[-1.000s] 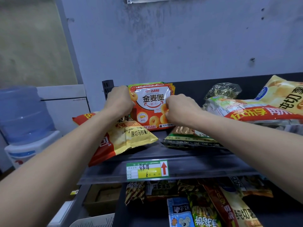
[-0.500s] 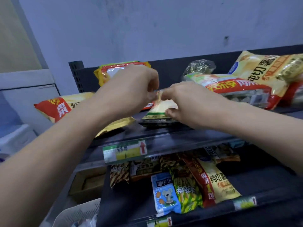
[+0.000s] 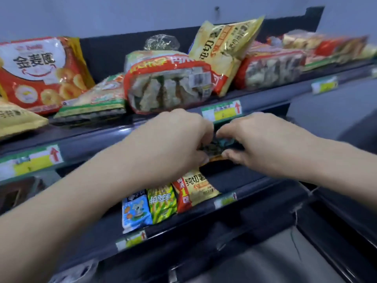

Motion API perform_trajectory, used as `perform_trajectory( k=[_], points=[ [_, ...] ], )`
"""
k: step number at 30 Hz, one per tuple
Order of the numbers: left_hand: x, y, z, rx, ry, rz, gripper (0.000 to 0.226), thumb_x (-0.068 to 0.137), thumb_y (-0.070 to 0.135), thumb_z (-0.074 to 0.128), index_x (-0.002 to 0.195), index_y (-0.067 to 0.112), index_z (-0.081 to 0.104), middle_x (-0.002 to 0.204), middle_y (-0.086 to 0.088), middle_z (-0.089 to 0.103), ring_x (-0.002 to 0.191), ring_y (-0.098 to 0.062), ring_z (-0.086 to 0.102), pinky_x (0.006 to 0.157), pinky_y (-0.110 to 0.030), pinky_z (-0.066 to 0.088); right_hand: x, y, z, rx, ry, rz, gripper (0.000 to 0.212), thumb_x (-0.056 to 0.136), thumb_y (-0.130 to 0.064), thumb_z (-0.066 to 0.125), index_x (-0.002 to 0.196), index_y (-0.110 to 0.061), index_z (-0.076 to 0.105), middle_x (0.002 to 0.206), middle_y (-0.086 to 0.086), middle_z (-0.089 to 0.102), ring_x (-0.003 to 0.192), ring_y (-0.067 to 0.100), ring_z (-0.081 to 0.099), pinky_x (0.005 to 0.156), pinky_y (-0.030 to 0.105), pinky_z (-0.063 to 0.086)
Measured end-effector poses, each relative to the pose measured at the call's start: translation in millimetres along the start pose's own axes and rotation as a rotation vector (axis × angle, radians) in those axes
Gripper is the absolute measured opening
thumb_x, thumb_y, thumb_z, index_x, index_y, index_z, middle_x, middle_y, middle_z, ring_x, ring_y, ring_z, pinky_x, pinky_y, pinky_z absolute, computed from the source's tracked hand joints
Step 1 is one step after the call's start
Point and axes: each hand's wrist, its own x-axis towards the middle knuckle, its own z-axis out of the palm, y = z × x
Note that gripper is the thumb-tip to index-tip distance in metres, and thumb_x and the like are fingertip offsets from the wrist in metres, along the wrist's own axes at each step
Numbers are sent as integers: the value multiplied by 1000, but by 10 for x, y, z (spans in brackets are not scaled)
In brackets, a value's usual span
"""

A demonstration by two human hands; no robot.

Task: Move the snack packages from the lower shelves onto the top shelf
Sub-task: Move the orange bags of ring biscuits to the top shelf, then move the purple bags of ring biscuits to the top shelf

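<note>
My left hand [image 3: 173, 139] and my right hand [image 3: 263, 144] reach in under the top shelf [image 3: 102, 137]. Between them, at the back of the lower shelf [image 3: 257, 190], they pinch a dark snack package [image 3: 219, 147] with curled fingers; most of it is hidden. In front of it lie a yellow-and-red chip pack [image 3: 196, 185], a green pack [image 3: 162, 203] and a blue mouse pack [image 3: 135, 211]. The top shelf carries a red ring-snack bag [image 3: 40, 74], a green-edged bag [image 3: 95, 103], a red-rimmed clear bag [image 3: 167, 86] and a yellow chip bag [image 3: 222, 50].
More red and yellow bags [image 3: 269, 66] fill the right part of the top shelf. Price labels with red arrows [image 3: 222, 112] sit on the shelf edges. A dark back panel [image 3: 114, 50] closes off the rack behind. A grey floor [image 3: 265, 262] lies below.
Both hands have left the bags on the top shelf and dropped to the lower shelf, where they now hold a dark package. The view has swung right and down.
</note>
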Motion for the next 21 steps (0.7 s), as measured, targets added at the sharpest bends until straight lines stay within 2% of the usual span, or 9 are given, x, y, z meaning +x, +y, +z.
perform_trajectory(
  k=[4,7,12,18,21],
  points=[
    [464,572,515,-45,-128,8,19,81,36,66,96,28,59,93,0,62,89,-25,59,70,-30,45,-476,705,292,-2,-181,143,37,85,-40,57,117,-22,56,117,8,63,108,31,59,86,42,50],
    [854,930,885,-87,-201,-13,21,82,32,66,100,23,61,101,-6,65,93,-29,60,74,-30,46,-760,1257,494,11,-257,239,30,84,-36,59,108,-18,57,112,13,64,103,33,60,83,40,51],
    [1390,1339,1300,-131,-179,-60,21,82,28,65,100,16,61,102,-9,66,94,-30,60,80,-36,51,-1097,1987,763,50,-267,363,38,85,-31,58,120,-16,56,119,16,61,110,34,56,86,39,49],
    [1778,1566,1579,-171,-139,-110,23,82,24,65,104,15,61,103,-11,65,93,-33,60,81,-40,52,-1149,2445,1005,96,-229,403,36,87,-27,57,120,-12,57,120,17,60,110,36,56,86,43,51],
    [1953,1589,1699,-189,-122,-119,23,82,23,65,103,14,62,103,-11,65,94,-33,60,80,-40,51,-1080,2598,1130,104,-205,399,35,88,-26,57,119,-11,58,117,17,61,106,36,57,81,41,51]
  ],
)
